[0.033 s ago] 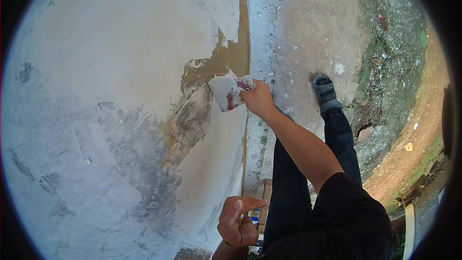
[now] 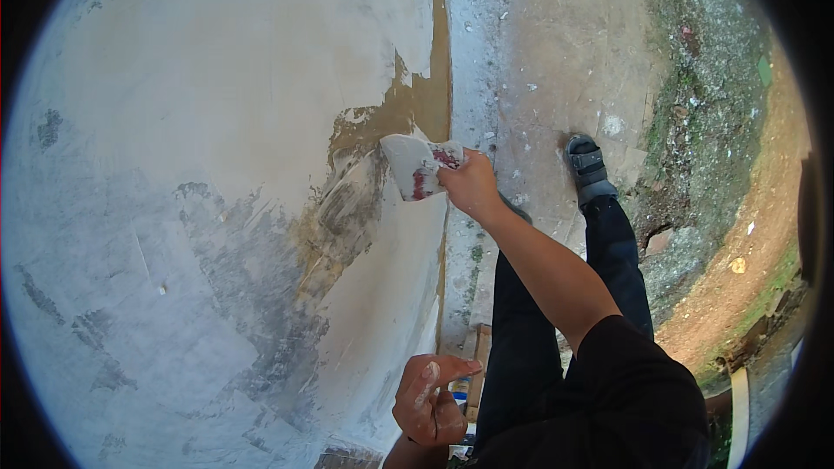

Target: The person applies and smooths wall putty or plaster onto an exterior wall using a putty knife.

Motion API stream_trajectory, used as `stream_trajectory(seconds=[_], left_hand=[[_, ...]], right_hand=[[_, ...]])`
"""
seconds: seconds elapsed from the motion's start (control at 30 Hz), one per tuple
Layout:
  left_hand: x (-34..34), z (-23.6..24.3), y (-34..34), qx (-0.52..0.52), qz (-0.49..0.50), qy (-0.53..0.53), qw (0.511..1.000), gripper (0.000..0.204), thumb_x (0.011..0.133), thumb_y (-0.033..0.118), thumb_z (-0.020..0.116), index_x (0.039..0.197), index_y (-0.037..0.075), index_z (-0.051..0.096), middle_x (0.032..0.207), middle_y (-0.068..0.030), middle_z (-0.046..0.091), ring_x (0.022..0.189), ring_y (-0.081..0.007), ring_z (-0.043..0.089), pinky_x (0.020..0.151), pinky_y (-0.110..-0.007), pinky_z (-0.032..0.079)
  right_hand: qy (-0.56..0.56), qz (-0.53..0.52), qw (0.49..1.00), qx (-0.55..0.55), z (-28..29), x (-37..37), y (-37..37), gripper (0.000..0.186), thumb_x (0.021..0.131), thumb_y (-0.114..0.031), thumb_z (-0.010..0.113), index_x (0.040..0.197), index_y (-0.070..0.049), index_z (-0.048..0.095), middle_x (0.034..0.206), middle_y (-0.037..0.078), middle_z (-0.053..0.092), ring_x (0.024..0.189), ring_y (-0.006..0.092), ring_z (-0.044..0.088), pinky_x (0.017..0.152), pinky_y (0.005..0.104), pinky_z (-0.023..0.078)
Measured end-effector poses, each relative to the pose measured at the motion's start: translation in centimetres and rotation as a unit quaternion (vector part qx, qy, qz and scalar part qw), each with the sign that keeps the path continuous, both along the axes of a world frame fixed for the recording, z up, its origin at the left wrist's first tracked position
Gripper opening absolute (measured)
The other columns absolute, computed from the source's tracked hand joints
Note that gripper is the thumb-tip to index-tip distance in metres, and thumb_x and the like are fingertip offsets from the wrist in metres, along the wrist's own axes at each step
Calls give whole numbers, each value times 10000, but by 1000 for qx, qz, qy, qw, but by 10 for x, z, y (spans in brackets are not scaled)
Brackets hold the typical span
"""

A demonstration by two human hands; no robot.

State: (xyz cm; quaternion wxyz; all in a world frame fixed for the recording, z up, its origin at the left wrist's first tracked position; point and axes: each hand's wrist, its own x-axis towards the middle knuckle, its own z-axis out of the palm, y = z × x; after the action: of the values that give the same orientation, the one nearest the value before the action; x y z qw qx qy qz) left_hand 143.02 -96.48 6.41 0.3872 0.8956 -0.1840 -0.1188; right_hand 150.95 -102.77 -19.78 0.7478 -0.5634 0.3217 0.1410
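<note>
My right hand [image 2: 472, 182] is closed on a putty knife [image 2: 405, 167] whose broad blade is smeared with white putty and shows red patches. The blade lies against the pale wall [image 2: 217, 78], beside a bare tan patch [image 2: 426, 104] and a dark grey smear [image 2: 352, 204]. My left hand [image 2: 430, 401] is low, close to the wall's lower edge. Its fingers are loosely curled, the index finger stretched out apart from them, and white putty sticks to the thumb. Nothing shows in that hand.
A concrete strip [image 2: 565, 52] with white spots runs along the wall's foot. My sandalled foot [image 2: 588, 169] stands on it. To the right are mossy ground [image 2: 695, 148] and orange soil [image 2: 738, 269]. A wooden piece [image 2: 476, 373] lies beside my left hand.
My right hand and the putty knife have shifted slightly to the right. The left hand has stayed in place.
</note>
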Motion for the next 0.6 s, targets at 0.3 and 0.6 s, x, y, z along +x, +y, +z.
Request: stream_trajectory(seconds=[0.3,0.6], left_hand=[[1,12,4,14,16,-16,1000,477,874,175,349,1292,-47,288,688,-145,616,525,-200,558,517,-313,442],[7,10,2,3,-3,9,1000,484,859,131,340,1318,-11,279,701,-138,616,540,-198,556,535,-315,444]], right_hand=[[-225,37,966,-124,139,-11,25,187,640,-55,647,807,-12,576,739,136,562,666,329,571,567,390,465],[-77,-15,986,150,95,-15,5,222,701,-17,574,913,16,630,722,121,642,597,149,589,554,282,460]])
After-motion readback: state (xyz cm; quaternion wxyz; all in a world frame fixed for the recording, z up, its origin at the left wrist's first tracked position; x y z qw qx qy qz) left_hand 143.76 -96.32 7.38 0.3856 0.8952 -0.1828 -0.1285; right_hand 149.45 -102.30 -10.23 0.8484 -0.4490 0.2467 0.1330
